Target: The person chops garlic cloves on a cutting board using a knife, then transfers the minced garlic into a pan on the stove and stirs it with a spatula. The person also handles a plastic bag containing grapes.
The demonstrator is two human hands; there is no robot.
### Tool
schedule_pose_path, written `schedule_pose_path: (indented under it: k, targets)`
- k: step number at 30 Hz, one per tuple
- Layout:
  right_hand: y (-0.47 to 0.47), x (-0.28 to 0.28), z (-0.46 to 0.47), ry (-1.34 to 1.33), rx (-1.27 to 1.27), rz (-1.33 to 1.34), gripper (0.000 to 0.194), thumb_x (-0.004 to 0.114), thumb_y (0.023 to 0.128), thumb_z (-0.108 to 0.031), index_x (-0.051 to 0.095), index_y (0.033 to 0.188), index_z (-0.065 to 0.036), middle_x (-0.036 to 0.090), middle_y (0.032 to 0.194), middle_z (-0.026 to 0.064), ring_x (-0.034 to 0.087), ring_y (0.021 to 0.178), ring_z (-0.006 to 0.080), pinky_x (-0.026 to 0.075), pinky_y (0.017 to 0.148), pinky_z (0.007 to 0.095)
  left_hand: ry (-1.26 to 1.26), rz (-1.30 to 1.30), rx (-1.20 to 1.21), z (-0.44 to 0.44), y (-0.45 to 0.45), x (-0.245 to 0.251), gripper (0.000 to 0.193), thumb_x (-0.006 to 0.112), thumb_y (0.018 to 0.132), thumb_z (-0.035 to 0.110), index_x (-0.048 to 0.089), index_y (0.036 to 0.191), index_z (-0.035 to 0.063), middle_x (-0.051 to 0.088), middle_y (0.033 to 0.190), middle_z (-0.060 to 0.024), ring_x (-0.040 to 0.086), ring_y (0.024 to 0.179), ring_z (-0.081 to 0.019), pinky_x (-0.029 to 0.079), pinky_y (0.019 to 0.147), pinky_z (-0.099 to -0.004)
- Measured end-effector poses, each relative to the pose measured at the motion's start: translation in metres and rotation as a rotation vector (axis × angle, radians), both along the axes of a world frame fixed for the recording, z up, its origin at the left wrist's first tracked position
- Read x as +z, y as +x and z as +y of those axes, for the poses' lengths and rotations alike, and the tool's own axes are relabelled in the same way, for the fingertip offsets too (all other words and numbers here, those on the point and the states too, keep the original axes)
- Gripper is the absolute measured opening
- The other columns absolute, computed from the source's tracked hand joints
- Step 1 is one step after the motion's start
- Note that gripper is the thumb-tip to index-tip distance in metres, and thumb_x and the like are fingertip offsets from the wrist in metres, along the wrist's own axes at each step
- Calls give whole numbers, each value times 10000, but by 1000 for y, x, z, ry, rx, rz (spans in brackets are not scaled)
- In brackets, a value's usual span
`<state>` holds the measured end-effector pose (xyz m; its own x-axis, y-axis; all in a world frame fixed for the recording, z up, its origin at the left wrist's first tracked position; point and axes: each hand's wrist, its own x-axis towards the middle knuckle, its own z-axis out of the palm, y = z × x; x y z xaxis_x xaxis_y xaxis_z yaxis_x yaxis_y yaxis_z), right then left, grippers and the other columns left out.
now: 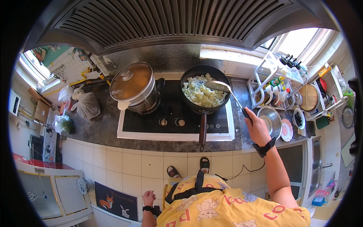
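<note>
My right hand (257,129) grips the dark handle of a metal spatula (218,85), whose perforated head rests on pale chopped vegetable pieces (202,93). These lie in a black frying pan (185,75) on the right burner of a black glass gas hob (141,120); the pan's brown handle (202,130) points towards me. My left hand (149,197) hangs low by my side, away from the counter, its fingers curled and nothing visible in them. On the left burner stands a metal pot (144,103) under a steamed-up glass lid (131,81).
A range hood (170,22) spans the space above the hob. Plastic bags (88,105) lie on the left counter. Right of the hob are a steel bowl (270,120), a pink-rimmed plate (287,129), a white rack (256,82) with bottles, and a sink (316,161). A cable hangs near my right wrist.
</note>
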<state>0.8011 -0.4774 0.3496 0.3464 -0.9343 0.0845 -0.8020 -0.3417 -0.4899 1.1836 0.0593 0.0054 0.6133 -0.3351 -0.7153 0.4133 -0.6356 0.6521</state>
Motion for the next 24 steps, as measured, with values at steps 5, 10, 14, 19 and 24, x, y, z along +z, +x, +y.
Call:
schedule_pose_path:
  k: [5,10,14,19,24]
  targets:
    - [38,-44,-10,-12,-97,-9,468,599,1066,-211,557,1525,-132,729,1183,288,694,1043,500,562,872,555,100,35,-43,-3,3,6,214,653,1038,171,711,1087,-28,715,772,-105,665,599,-168,530,538,-302]
    - [57,-78,-31,-122,-73,-234,467,565,1096,-258,541,1547,-140,735,1148,290,697,1026,497,557,851,558,129,71,-76,19,6,-1,218,642,1043,174,719,1092,-24,719,776,-114,674,594,-182,546,527,-313]
    - [64,-84,-30,-167,-139,-133,506,553,1097,-261,500,1585,-137,749,1027,281,700,951,509,552,814,578,147,92,16,31,3,-8,215,643,1039,172,714,1095,-23,715,774,-115,681,595,-183,556,524,-310]
    - [70,-88,-16,13,-145,-90,476,562,1082,-236,552,1550,-148,732,1071,323,698,965,523,553,845,580,88,101,37,26,-5,-16,219,644,1036,166,710,1111,-30,717,788,-116,677,587,-182,555,519,-308]
    - [43,-68,0,16,-176,-225,461,592,1074,-201,573,1525,-108,728,1161,302,691,1057,504,559,897,527,47,100,26,19,-12,-22,227,636,1037,163,719,1122,-30,729,809,-121,691,601,-184,563,529,-306]
